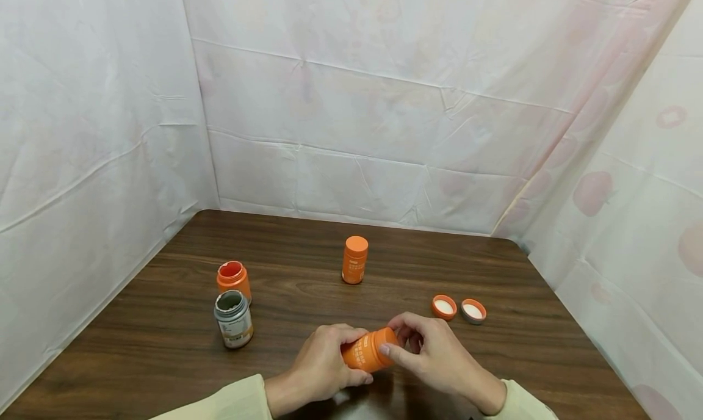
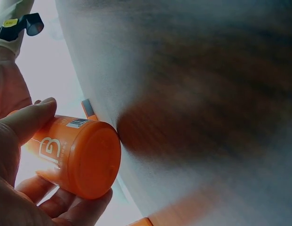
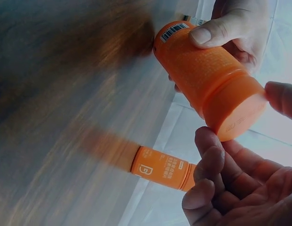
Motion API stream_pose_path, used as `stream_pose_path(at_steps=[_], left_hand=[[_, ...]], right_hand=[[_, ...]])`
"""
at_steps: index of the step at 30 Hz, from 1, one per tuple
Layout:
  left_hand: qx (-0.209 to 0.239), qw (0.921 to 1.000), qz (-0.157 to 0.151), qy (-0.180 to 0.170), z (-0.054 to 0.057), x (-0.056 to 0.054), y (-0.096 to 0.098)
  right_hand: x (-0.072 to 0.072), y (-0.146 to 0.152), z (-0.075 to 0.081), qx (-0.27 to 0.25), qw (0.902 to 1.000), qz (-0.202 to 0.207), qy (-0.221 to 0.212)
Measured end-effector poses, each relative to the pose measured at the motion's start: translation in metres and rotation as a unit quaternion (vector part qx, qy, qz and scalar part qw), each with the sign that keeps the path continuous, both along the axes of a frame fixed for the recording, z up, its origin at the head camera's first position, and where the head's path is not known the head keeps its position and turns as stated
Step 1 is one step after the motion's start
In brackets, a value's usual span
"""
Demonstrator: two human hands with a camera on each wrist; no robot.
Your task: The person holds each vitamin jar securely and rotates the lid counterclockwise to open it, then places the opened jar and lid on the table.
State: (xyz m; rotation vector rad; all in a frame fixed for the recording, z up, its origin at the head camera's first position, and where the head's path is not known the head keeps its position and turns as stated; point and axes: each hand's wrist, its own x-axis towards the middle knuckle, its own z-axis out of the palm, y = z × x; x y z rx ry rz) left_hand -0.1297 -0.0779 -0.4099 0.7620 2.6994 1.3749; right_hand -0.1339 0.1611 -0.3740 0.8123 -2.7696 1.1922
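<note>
Hands (image 1: 325,360) (image 1: 434,354) partly cover the orange bottle (image 1: 367,351), its small print (image 3: 210,63) seemingly blurred.

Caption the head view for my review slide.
Left hand grips a tilted orange bottle while the right hand pinches its cap.

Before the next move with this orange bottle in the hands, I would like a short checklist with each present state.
1. Left grip around the held bottle: ok.
2. Right grip pinching its cap: ok.
3. Cap on the bottle: ok.
4. Cap loosened: cannot tell.
5. Held bottle upright: not ok, it is tilted.
6. Open orange bottle and open grey bottle standing upright: ok.
</note>
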Motion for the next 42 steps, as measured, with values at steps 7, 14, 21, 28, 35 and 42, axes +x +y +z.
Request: stream_pose_path(at_steps=[7, 14, 21, 28, 35, 42], left_hand=[[-0.004, 1.0000, 0.001, 0.000, -0.0001, -0.0008, -0.0001], [-0.006, 1.0000, 0.001, 0.003, 0.0005, -0.0009, 0.0000], [-0.010, 0.9998, 0.004, 0.014, 0.0005, -0.0011, 0.0000], [-0.011, 0.9998, 0.004, 0.014, 0.0010, -0.0013, -0.0001], [-0.011, 0.9998, 0.002, 0.015, -0.0002, -0.0013, -0.0002], [-0.010, 0.9999, 0.003, 0.012, -0.0014, -0.0012, 0.0003]], right_hand=[[-0.0004, 0.0016, 0.0001, -0.001, 0.9987, 0.025, 0.045], [-0.0005, 0.0029, 0.0005, -0.024, 0.9938, 0.067, 0.086], [-0.0018, 0.0058, 0.0018, -0.036, 0.9873, 0.102, 0.117], [-0.0034, 0.0049, 0.0028, -0.043, 0.9774, 0.140, 0.152], [-0.0028, 0.0053, 0.0026, -0.044, 0.9768, 0.147, 0.150], [-0.0008, 0.0047, 0.0011, -0.039, 0.9828, 0.110, 0.143]])
